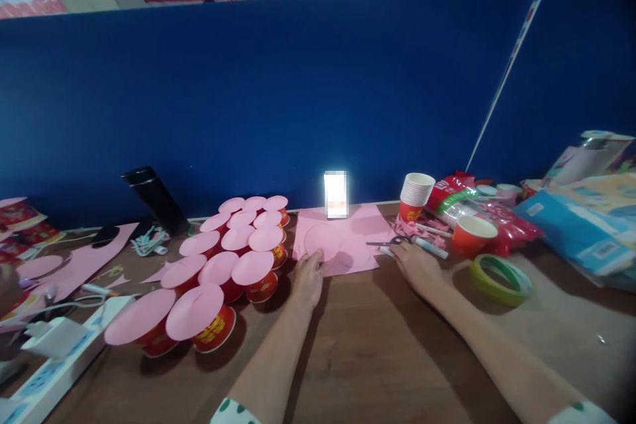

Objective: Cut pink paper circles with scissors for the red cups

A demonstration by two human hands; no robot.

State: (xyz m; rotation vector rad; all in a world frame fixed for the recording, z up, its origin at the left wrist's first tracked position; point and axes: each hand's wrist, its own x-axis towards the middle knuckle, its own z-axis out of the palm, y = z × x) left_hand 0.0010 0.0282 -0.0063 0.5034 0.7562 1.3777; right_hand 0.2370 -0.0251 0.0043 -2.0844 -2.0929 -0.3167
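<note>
My left hand [310, 273] rests at the lower edge of a round pink paper disc [322, 238], its fingers closed on that edge. Under the disc lies a pink paper sheet [355, 222], with a faint circle outline to the disc's right. Over the sheet's right side is a pair of scissors [380, 244], blades pointing left. My right hand [417, 266] is at their handles with bent fingers; the exact grip is partly hidden. Just beyond that hand lies a white marker [430, 248] beside pink paper scraps [430, 233].
Red paper cups [218, 330] topped with pink discs stand in rows at left. A lit phone [336, 195] leans at the back. Stacked cups [416, 195], a single cup [474, 236] and green tape [501, 279] sit right. A power strip [69, 351] lies front left.
</note>
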